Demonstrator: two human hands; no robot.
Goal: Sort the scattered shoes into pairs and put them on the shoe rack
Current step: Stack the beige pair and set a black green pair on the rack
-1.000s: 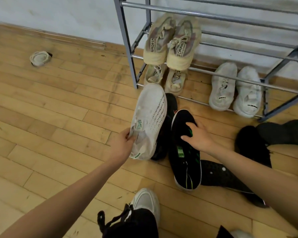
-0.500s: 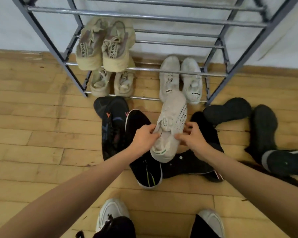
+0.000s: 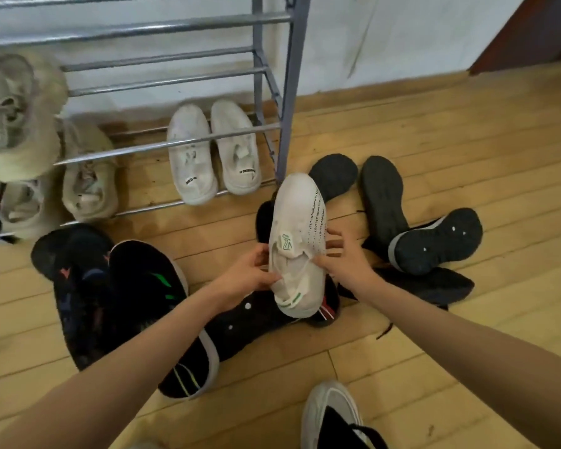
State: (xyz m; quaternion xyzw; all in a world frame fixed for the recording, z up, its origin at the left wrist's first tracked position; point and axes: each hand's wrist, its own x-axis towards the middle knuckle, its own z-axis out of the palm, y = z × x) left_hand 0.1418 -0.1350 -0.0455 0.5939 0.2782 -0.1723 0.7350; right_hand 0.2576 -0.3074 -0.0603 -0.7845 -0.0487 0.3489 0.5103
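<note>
The shoe rack (image 3: 175, 27) stands far and left. Black shoes (image 3: 127, 303) lie in a heap near me. I hold the white shoe (image 3: 300, 228) just over them, its toe by the rack's right leg. My left hand (image 3: 243, 277) and right hand (image 3: 347, 264) both pinch its soft rim. I think it may bump that leg, slip and drop.

beige sneakers (image 3: 17, 115) blurred, cut off at the left edge
</note>
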